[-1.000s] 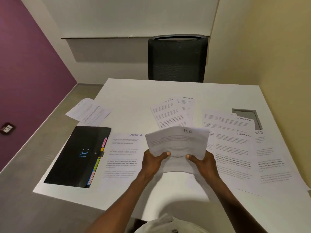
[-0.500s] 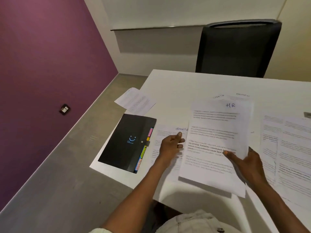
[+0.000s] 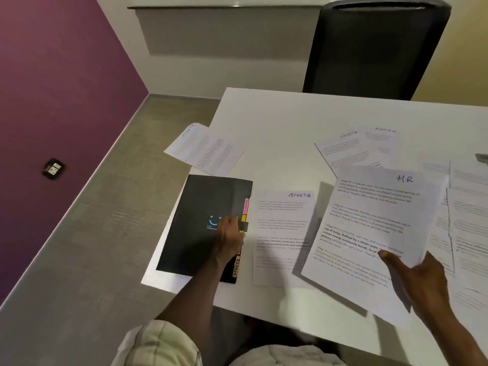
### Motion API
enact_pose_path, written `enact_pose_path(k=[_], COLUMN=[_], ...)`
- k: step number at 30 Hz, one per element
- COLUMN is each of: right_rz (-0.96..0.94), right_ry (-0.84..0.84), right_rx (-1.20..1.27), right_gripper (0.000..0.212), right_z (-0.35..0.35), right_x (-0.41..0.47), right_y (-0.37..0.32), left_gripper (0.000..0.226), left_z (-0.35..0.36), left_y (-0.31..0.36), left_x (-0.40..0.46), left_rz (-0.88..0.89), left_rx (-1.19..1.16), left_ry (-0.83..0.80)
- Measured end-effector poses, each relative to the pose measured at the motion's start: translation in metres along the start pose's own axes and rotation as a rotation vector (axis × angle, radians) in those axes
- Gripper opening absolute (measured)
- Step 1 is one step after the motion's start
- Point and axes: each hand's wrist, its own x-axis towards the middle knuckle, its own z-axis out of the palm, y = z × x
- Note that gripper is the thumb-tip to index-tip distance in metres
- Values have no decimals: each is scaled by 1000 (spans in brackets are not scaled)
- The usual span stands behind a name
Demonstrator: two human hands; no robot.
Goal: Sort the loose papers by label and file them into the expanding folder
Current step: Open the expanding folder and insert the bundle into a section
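The left hand (image 3: 229, 235) rests on the black expanding folder (image 3: 200, 223), its fingers laid over the cover near the elastic closure at the right edge; the motion blur there leaves it unclear whether they are flat or curled round the edge. The folder lies closed at the table's (image 3: 285, 114) near-left corner, coloured index tabs (image 3: 245, 206) projecting along its right side. The right hand (image 3: 420, 281) grasps the sheet labelled HR (image 3: 375, 233), thumb on its printed face and the other fingers behind it, holding it tilted above the table. A sheet marked SPORTS (image 3: 282, 233) lies flat between folder and HR sheet. Another SPORTS sheet (image 3: 204, 149) overhangs the table's left edge beyond the folder. Two further sheets (image 3: 356, 149), labelled SPORTS and ADMIN, lie overlapped farther back. More papers (image 3: 467, 207) lie at right. A black chair (image 3: 375, 48) stands behind the table.
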Motion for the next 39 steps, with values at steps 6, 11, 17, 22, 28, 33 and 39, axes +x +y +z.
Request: enact_pose_path(k=[6,11,17,22,28,33,39], right_rz=[23,20,18,-2,-57,-125,-189], right_ry=[14,-26,-66,-106,-153,-222,-312], right_rx=[-82,-141,-166,-178,-208,-199,-177], right_gripper=[57,55,54,53,52,51,52], right_z=[17,22,20,18,16,20,39], right_x=[-21,-20,-13,-9,-3,6,11], right_y=[0,-1,-1,1,-3,-10,-21], left_gripper=[17,25,48,37,26,26,35], left_z=[12,11,11,1,-30,-42,-53], left_y=[-18,-17,-12,-6,4,12,29], left_x=[6,9,-4,-14,-27,-43,-58], left_rz=[117,155,-59,-4,224,211,179], left_rx=[113,154,124,97,163,358,557], left_ry=[-81,-127,-135,-105,67,135,180])
